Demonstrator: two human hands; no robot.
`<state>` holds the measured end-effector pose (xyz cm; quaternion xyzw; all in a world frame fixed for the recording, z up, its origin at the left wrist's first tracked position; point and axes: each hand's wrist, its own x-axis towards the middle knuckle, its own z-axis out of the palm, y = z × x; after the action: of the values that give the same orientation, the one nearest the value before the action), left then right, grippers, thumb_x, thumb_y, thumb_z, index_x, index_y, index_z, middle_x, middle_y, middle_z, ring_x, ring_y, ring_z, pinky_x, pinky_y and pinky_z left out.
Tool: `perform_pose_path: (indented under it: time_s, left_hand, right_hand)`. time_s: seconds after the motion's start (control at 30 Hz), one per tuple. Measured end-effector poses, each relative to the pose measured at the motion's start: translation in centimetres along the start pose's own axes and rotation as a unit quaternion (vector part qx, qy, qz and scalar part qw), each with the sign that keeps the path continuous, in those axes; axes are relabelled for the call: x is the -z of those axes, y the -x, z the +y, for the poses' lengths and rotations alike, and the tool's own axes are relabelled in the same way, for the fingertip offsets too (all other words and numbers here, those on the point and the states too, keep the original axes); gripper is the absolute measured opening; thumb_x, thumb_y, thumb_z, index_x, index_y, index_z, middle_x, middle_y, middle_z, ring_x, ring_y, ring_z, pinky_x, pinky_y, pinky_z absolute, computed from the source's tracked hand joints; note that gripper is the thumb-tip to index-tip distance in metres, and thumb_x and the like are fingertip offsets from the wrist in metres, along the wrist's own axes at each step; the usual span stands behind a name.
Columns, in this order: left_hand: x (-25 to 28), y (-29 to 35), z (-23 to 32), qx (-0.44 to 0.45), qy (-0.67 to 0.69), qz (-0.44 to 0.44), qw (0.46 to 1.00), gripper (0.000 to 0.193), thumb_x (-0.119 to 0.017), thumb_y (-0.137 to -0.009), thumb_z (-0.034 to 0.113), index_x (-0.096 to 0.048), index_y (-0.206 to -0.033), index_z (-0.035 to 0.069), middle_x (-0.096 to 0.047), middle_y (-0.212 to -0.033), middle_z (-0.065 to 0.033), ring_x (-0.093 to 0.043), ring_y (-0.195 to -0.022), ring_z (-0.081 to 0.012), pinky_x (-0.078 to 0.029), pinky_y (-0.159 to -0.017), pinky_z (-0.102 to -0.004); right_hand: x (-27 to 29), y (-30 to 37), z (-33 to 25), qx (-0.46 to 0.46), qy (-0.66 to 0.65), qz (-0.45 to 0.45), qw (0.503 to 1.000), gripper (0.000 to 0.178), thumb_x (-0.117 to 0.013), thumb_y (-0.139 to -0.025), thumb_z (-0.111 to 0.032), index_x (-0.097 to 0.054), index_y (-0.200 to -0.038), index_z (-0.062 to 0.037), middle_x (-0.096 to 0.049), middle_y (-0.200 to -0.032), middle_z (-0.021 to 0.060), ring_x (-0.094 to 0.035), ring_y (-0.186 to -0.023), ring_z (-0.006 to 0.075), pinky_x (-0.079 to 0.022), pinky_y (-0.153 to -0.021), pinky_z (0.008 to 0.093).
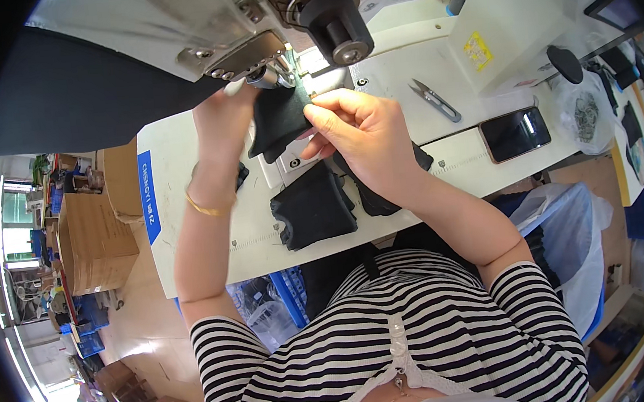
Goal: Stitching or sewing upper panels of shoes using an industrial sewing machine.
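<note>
A black fabric piece [278, 120] lies under the needle area of a sewing machine [269, 74], partly hidden by the machine head. My right hand [362, 130] pinches its right edge between thumb and forefinger, with the other fingers curled beneath. At the fabric's left side, my left hand [225, 121] is raised close to the presser foot. Its fingers are blurred and partly covered by the machine, so their grip does not show. Nearer to me, a stack of black fabric pieces [313, 209] rests on the white table, with more dark pieces [375, 196] under my right forearm.
Thread snips [436, 101] and a black phone [515, 135] lie on the table [257, 249] to the right. A clear plastic bag [584, 118] sits beyond the phone. Below the table edge are a lined blue bin [570, 233] and a blue crate [288, 296]. Cardboard boxes [96, 240] stand at left.
</note>
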<state>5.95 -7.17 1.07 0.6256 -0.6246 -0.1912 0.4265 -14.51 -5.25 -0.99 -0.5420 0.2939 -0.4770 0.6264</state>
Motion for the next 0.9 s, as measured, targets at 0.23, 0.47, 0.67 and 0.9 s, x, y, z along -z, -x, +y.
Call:
perform_pose_path:
  time_s: [0.23,0.47,0.67,0.9]
  left_hand:
    - [-1.6,5.8,2.9,-0.262,-0.040,0.092,0.960,0.033,-0.079,-0.071,0.001,-0.066,-0.101,0.002,-0.062,-0.106,-0.0124,-0.061,-0.096,-0.0237,-0.050,-0.083,-0.0322]
    - [-1.0,5.2,3.0,-0.320,-0.092,0.061,0.941,0.033,-0.076,-0.071,-0.004,-0.067,-0.102,0.002,-0.063,-0.100,-0.0114,-0.063,-0.087,-0.0263,-0.052,-0.080,-0.0336]
    - [-2.0,6.2,3.5,-0.366,-0.169,0.138,0.905,0.026,-0.075,-0.072,-0.009,-0.071,-0.096,0.001,-0.066,-0.090,-0.0090,-0.063,-0.079,-0.0229,-0.050,-0.071,-0.0317]
    - [-2.2,6.4,4.0,-0.456,-0.221,0.162,0.847,0.027,-0.073,-0.065,-0.010,-0.072,-0.090,-0.001,-0.065,-0.084,-0.0073,-0.062,-0.075,-0.0230,-0.050,-0.069,-0.0346]
  right_hand:
    - [0.0,0.2,-0.1,0.008,-0.007,-0.014,1.000,0.018,-0.062,-0.094,-0.012,-0.067,-0.099,0.0047,-0.070,-0.079,0.0080,-0.069,-0.071,0.0101,-0.053,-0.062,0.0227]
    - [0.8,0.9,0.9,0.043,0.017,-0.025,0.999,0.023,-0.063,-0.092,-0.010,-0.065,-0.107,0.0067,-0.072,-0.088,0.0112,-0.070,-0.078,0.0128,-0.056,-0.074,0.0252]
    - [1.1,0.9,-0.4,0.044,0.054,-0.034,0.997,0.020,-0.059,-0.095,-0.013,-0.066,-0.101,0.0046,-0.073,-0.084,0.0107,-0.071,-0.077,0.0129,-0.056,-0.071,0.0254]
    - [1.1,0.8,-0.6,0.057,0.082,-0.044,0.994,0.019,-0.057,-0.095,-0.013,-0.065,-0.094,0.0033,-0.072,-0.079,0.0099,-0.070,-0.073,0.0125,-0.055,-0.068,0.0249]
